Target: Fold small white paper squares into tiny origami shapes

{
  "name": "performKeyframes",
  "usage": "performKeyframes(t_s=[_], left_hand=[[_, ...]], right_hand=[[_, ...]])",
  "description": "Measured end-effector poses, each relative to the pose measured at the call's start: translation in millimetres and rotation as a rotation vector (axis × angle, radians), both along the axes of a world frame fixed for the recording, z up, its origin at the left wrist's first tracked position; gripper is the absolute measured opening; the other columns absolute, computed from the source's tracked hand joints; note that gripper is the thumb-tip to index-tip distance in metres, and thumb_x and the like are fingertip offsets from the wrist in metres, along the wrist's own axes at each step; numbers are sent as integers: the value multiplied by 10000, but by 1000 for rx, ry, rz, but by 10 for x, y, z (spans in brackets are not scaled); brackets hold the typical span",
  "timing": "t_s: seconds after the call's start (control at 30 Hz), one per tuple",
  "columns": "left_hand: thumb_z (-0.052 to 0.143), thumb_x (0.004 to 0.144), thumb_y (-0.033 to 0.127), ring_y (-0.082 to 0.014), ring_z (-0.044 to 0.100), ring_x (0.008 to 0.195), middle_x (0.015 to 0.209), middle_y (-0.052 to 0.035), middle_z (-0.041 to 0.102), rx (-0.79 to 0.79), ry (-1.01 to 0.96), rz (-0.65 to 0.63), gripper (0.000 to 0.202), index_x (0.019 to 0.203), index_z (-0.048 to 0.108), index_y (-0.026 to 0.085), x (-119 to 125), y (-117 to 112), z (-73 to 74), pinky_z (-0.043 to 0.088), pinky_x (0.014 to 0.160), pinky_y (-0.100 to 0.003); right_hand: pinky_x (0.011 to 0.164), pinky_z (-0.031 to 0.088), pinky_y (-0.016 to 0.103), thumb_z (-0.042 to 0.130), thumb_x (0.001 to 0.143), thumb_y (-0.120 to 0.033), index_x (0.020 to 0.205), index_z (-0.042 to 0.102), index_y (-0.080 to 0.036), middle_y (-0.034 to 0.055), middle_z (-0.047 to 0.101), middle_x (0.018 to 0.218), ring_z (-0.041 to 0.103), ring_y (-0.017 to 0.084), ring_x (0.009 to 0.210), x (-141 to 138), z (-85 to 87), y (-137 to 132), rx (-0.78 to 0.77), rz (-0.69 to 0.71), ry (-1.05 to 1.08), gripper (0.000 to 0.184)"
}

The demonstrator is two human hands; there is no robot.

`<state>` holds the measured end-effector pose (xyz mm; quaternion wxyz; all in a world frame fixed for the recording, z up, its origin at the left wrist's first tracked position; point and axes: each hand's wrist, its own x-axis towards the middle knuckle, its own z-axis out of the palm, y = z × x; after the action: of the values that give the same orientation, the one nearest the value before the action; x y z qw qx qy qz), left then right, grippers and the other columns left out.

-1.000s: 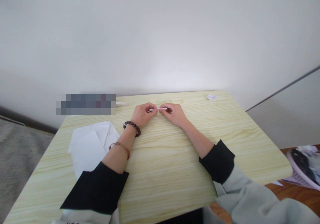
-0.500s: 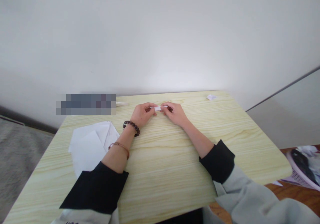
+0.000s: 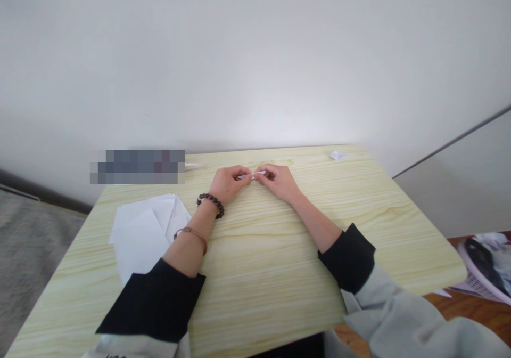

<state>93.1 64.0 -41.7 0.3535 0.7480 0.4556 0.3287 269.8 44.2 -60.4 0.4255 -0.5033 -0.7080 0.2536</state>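
A small folded piece of white paper (image 3: 259, 173) is pinched between both hands above the far middle of the table. My left hand (image 3: 230, 182), with a beaded bracelet at the wrist, grips its left end between thumb and fingers. The right end is held the same way by my right hand (image 3: 278, 180). Fingers hide most of the paper, and the two thumbs nearly meet over it.
White paper sheets (image 3: 139, 241) lie on the wood-grain table (image 3: 263, 273) beside my left forearm. A small folded paper piece (image 3: 338, 155) rests at the far right. A pixelated patch covers the far left corner. A filled pink basket (image 3: 475, 281) stands on the floor at right.
My thumbs have come closer together over the folded paper, so less of its white surface shows between them. Both forearms stay nearly in place.
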Motion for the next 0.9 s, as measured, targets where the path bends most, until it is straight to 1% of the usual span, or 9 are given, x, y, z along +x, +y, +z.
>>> performKeyframes(t_s=[0.1,0.27,0.37,0.5,0.57,0.67,0.8,0.9], left_hand=[[564,767,405,-133,605,622,695,-20,710,20,34,-5,303,793,711,142,-7,2,4,448,603,-213],[524,782,374,-139,615,610,684,-17,713,6,21,-11,308,866,714,147,-15,13,-13,433,565,-213],[539,776,369,-142,627,620,683,-22,712,-16,1,2,300,884,704,143,-8,14,-23,449,581,-217],[617,730,407,-150,642,651,710,-27,715,-51,-46,10,319,890,685,140,-2,12,-33,480,617,-227],[640,714,430,-159,648,669,724,-28,718,-46,-56,2,334,884,685,145,-8,12,-38,491,638,-240],[627,731,455,-176,657,692,718,-34,718,-22,-56,-6,354,898,692,150,-24,14,-48,497,667,-263],[600,758,455,-181,658,652,690,-49,716,-16,-32,16,362,918,701,146,-30,30,-74,490,646,-274],[556,791,426,-176,651,624,674,-59,716,-17,-48,31,358,959,695,142,-26,47,-92,489,625,-275]], right_hand=[[550,397,215,570,821,-330,841,671,-172,-9,620,615,533,101,545,7,-7,5,8,6,-12,189],[527,375,213,568,820,-334,847,666,-169,-16,605,593,506,96,521,11,-7,6,1,-13,-6,194],[523,377,211,570,819,-339,841,663,-170,-18,607,588,512,96,521,7,4,-3,-11,-16,8,193],[528,397,210,588,813,-339,867,656,-172,-21,613,578,547,102,521,3,4,-9,-22,-19,51,188],[545,419,215,596,810,-336,862,652,-173,-16,630,595,579,109,536,5,-13,-3,-27,-13,73,180],[591,460,232,596,813,-332,839,654,-179,3,672,660,636,129,590,12,-40,12,-48,9,110,166],[659,502,266,580,836,-345,854,668,-186,21,715,736,682,161,672,17,-33,13,-80,45,138,183],[698,512,276,527,877,-346,899,672,-187,26,726,749,698,175,734,12,-14,6,-91,31,132,217]])
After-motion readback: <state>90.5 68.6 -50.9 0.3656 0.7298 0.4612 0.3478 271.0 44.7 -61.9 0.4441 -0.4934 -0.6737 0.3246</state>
